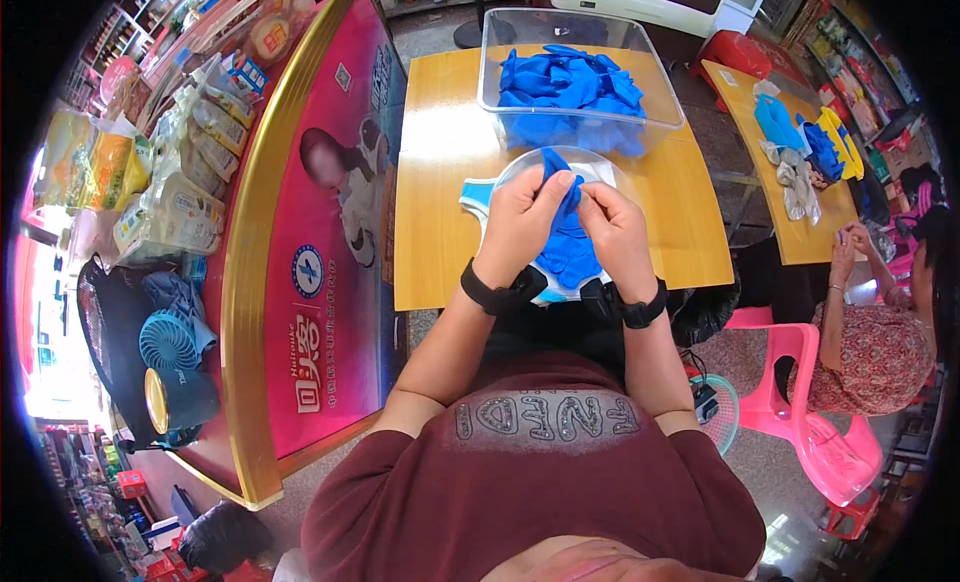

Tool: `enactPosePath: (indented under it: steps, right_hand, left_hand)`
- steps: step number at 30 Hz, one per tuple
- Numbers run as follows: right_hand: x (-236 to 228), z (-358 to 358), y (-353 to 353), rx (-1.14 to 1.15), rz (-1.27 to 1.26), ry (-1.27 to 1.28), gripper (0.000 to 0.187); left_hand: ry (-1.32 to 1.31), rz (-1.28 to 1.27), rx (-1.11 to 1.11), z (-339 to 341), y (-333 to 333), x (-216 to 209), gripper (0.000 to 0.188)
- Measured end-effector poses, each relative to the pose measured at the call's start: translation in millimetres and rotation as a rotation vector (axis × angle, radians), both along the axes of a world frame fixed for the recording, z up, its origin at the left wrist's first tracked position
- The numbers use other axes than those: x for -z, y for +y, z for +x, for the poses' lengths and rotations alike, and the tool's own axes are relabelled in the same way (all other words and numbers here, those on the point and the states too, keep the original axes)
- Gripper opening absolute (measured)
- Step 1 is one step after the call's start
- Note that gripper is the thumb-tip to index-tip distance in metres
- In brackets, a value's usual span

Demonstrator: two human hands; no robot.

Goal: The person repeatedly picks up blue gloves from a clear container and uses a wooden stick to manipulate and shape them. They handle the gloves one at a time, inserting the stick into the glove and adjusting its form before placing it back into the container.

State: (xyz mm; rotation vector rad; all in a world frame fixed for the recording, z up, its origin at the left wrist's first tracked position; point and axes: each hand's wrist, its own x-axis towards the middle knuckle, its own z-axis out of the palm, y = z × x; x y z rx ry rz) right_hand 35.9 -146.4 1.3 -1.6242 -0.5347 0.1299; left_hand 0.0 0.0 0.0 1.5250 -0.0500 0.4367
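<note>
Both hands meet over the near edge of the wooden table, pinching a bright blue piece of cloth. My left hand has thumb and fingers closed on its upper part, and a blue tip sticks up above the thumb. Close beside it, my right hand grips the same cloth with fingertips pressed together. The lower folds hang between my wrists. Under the hands lies a pale round thing, partly hidden. A white and light-blue cloth item lies to its left.
Beyond my hands stands a see-through plastic bin holding a heap of blue cloth pieces. A pink counter with gold edging borders the left. At right, a person sits by a pink chair and another table with cloth items.
</note>
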Motion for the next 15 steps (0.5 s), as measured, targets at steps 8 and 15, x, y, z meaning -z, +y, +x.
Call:
enactPosePath:
  steps: [8, 15]
  right_hand:
    - [-25, -17, 1, -0.131, 0.255, 0.25, 0.015]
    - [-21, -9, -7, 0.042, 0.045, -0.087, 0.015]
  left_hand:
    - [-0.092, -0.014, 0.051, -10, 7, -7, 0.019]
    - [-0.177, 0.148, -0.179, -3, 5, -20, 0.02]
